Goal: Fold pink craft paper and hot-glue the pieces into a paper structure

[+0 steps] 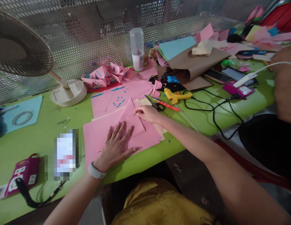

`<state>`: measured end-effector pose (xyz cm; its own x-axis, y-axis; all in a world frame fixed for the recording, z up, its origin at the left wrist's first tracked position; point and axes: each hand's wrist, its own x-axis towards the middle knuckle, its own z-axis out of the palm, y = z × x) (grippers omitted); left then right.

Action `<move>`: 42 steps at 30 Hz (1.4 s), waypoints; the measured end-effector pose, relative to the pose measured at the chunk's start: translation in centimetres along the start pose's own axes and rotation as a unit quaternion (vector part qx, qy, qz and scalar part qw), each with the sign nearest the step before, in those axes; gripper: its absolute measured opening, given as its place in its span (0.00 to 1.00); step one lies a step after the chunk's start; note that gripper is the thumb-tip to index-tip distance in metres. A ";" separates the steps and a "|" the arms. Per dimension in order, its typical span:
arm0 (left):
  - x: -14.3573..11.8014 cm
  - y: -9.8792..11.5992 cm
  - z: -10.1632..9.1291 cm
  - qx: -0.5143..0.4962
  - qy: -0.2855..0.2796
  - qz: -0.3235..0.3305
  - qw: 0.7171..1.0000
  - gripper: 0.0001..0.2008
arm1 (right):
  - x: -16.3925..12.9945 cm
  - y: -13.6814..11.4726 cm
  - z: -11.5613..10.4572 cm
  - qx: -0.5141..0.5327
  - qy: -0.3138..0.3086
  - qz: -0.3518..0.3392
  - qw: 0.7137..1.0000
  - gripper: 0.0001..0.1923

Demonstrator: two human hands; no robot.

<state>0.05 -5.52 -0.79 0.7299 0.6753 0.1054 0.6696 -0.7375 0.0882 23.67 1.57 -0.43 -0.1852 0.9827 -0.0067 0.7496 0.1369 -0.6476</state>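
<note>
My left hand (118, 145) lies flat with fingers spread on a stack of pink paper (95, 137), pressing on a folded pink sheet (133, 125). Beside it, the fingers of my right hand (147, 114) are pinched together over that sheet's right side. Whatever sits between those fingertips is too small to name. Just beyond my right hand are black-handled scissors (157, 104) and a red-orange pen-like stick (167, 105). A yellow glue gun (176, 96) lies farther right. Behind the stack, another pink sheet (105, 101) carries blue dots.
A white fan (69, 92) stands at the back left, near folded pink paper shapes (108, 75) and a clear bottle (137, 50). Purple power strips (25, 170) with cables lie at both sides. A phone (65, 154) is front left. Another person's arm (286, 84) is at right.
</note>
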 end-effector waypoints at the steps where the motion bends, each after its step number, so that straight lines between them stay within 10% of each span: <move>1: 0.0 0.0 0.0 0.001 0.000 0.002 1.000 0.41 | 0.0 0.0 0.0 0.000 -0.001 0.001 1.000 0.09; 34: -2.7 0.8 -1.7 0.039 0.023 0.020 0.999 0.43 | 0.0 -0.4 -1.7 0.026 -0.041 -0.011 0.999 0.10; 42: -4.0 1.3 0.0 0.032 0.042 0.005 0.999 0.41 | -6.7 -3.1 0.7 -0.076 0.012 -0.176 0.981 0.32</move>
<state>-1.95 -9.20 -1.06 0.7240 0.6632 0.1897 0.6720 -0.7402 0.0227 22.09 -5.50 1.08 -0.4355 0.8739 0.2161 0.7287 0.4832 -0.4853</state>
